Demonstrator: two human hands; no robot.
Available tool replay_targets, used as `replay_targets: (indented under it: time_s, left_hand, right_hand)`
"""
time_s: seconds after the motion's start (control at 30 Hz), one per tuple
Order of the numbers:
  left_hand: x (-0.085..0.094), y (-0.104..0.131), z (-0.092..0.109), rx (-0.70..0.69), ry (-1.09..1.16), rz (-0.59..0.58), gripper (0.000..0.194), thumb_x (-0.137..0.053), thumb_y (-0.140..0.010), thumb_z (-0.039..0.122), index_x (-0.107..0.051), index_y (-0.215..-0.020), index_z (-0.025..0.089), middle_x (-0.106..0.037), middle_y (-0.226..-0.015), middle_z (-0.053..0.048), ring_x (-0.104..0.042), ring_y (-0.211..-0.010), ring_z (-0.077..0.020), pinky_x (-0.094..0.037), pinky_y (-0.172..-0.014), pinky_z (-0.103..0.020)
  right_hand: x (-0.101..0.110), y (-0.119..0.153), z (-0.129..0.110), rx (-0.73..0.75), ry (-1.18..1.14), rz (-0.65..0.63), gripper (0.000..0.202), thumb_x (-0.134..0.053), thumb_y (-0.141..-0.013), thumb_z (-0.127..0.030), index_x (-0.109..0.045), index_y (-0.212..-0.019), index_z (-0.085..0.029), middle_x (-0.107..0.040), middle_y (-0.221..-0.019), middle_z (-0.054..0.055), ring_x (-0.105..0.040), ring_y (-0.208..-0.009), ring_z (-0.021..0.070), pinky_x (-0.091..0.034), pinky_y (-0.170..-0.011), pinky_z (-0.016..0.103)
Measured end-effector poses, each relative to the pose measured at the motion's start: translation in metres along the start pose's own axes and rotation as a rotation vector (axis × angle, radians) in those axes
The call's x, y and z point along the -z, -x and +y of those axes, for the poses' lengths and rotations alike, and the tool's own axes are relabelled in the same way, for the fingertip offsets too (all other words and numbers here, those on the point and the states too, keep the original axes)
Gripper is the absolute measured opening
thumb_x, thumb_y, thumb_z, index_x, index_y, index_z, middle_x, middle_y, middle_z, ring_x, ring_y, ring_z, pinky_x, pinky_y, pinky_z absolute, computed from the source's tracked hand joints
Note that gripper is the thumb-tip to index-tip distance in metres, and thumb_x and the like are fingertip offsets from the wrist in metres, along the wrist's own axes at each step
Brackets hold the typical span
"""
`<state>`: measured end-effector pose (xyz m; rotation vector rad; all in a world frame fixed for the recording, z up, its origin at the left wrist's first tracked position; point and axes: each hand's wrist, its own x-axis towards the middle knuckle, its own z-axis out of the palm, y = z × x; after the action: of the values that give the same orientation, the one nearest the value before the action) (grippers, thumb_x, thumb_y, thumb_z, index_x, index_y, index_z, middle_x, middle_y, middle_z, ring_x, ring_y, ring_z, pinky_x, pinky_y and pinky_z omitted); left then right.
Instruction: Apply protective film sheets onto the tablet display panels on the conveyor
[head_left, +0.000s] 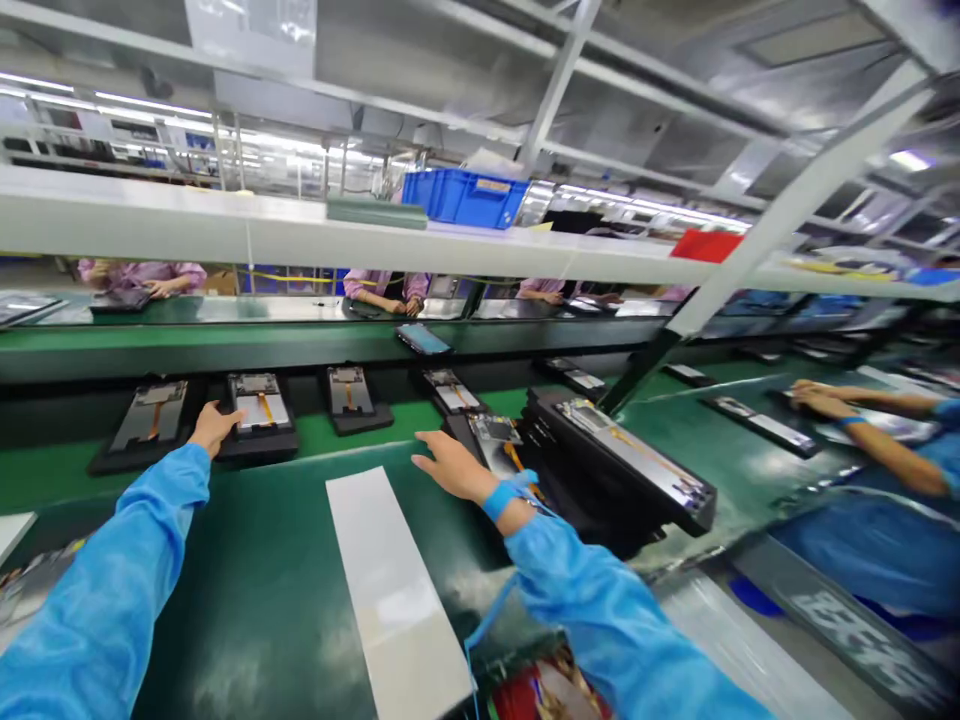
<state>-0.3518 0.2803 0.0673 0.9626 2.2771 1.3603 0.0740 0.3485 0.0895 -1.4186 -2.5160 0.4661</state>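
My left hand [214,430] reaches over the green belt with thumb and fingers apart. It is at the left edge of a black tray [259,450] that carries an opened tablet-like device [259,400] with an orange ribbon cable; whether it touches the tray I cannot tell. My right hand [454,468], a blue strap round its wrist, hovers above the bench with its fingers stretched to the left, holding nothing. Just beyond it lies another opened device [496,440], partly hidden by the hand. A long white board [397,590] lies on the bench between my arms.
A stack of black trays [592,480] with a device on top stands right of my right hand. More trayed devices [349,395] line the green belt [315,445]. A slanted post [675,330] rises at right. A co-worker's hands [825,400] work there; others sit opposite.
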Motion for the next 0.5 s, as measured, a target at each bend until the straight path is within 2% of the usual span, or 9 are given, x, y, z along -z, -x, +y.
replay_targets:
  time_s: [0.07, 0.13, 0.2, 0.27, 0.33, 0.4, 0.43, 0.5]
  left_hand:
    - [-0.012, -0.019, 0.002, -0.037, -0.041, -0.009, 0.065, -0.077, -0.067, 0.038, -0.057, -0.120, 0.007, -0.063, -0.122, -0.025, -0.053, -0.127, -0.0398, -0.046, -0.100, -0.055]
    - [-0.037, -0.031, 0.004, -0.091, -0.081, -0.030, 0.054, -0.072, -0.070, 0.037, -0.060, -0.115, 0.008, -0.058, -0.130, -0.028, -0.045, -0.135, -0.0434, -0.041, -0.103, -0.059]
    - [-0.080, -0.036, 0.008, -0.160, -0.102, -0.089, 0.044, -0.066, -0.075, 0.035, -0.063, -0.112, 0.011, -0.056, -0.136, -0.027, -0.042, -0.139, -0.0414, -0.038, -0.107, -0.057]
    - [-0.135, -0.032, 0.016, -0.216, -0.107, -0.168, 0.041, -0.061, -0.079, 0.035, -0.063, -0.113, 0.011, -0.058, -0.136, -0.025, -0.047, -0.137, -0.0375, -0.037, -0.110, -0.051]
    - [-0.190, -0.019, 0.026, -0.225, -0.110, -0.217, 0.044, -0.058, -0.082, 0.037, -0.062, -0.116, 0.009, -0.059, -0.135, -0.028, -0.047, -0.136, -0.0387, -0.035, -0.111, -0.053]
    - [-0.231, -0.003, 0.035, -0.206, -0.112, -0.217, 0.048, -0.055, -0.085, 0.039, -0.059, -0.120, 0.006, -0.054, -0.138, -0.032, -0.038, -0.141, -0.0437, -0.027, -0.112, -0.062]
    - [-0.243, 0.004, 0.039, -0.200, -0.106, -0.214, 0.049, -0.054, -0.086, 0.040, -0.057, -0.122, 0.006, -0.052, -0.139, -0.033, -0.035, -0.143, -0.0450, -0.025, -0.112, -0.066]
    - [-0.248, 0.015, 0.045, -0.221, -0.072, -0.229, 0.050, -0.054, -0.088, 0.041, -0.055, -0.125, 0.008, -0.054, -0.138, -0.030, -0.039, -0.142, -0.0433, -0.027, -0.111, -0.066]
  right_hand:
    - [-0.016, -0.045, 0.000, -0.082, -0.003, 0.008, 0.046, -0.059, -0.093, -0.022, -0.055, -0.136, -0.007, -0.056, -0.139, 0.023, -0.052, -0.133, 0.0311, -0.041, -0.113, 0.046]
    - [-0.036, -0.083, 0.004, -0.157, -0.011, 0.028, 0.045, -0.056, -0.095, -0.020, -0.054, -0.137, -0.005, -0.054, -0.141, 0.024, -0.051, -0.134, 0.0315, -0.040, -0.112, 0.046]
    - [-0.054, -0.115, 0.011, -0.247, -0.021, 0.050, 0.042, -0.055, -0.097, -0.021, -0.053, -0.137, -0.008, -0.052, -0.143, 0.023, -0.050, -0.134, 0.0316, -0.040, -0.111, 0.049]
    - [-0.068, -0.139, 0.022, -0.331, -0.037, 0.063, 0.039, -0.058, -0.099, -0.028, -0.054, -0.135, -0.013, -0.053, -0.142, 0.017, -0.052, -0.130, 0.0305, -0.042, -0.109, 0.053]
    - [-0.077, -0.156, 0.032, -0.385, -0.068, 0.054, 0.037, -0.061, -0.098, -0.035, -0.057, -0.130, -0.017, -0.057, -0.136, 0.011, -0.058, -0.122, 0.0279, -0.047, -0.103, 0.053]
    - [-0.081, -0.164, 0.037, -0.396, -0.111, 0.034, 0.034, -0.063, -0.097, -0.037, -0.060, -0.124, -0.017, -0.061, -0.129, 0.009, -0.062, -0.113, 0.0250, -0.052, -0.098, 0.049]
    - [-0.082, -0.165, 0.037, -0.390, -0.134, 0.028, 0.033, -0.063, -0.097, -0.038, -0.062, -0.122, -0.017, -0.062, -0.126, 0.009, -0.063, -0.111, 0.0243, -0.053, -0.096, 0.048]
    - [-0.079, -0.159, 0.034, -0.362, -0.178, 0.030, 0.035, -0.068, -0.093, -0.037, -0.063, -0.119, -0.014, -0.064, -0.123, 0.011, -0.063, -0.110, 0.0250, -0.053, -0.095, 0.045]
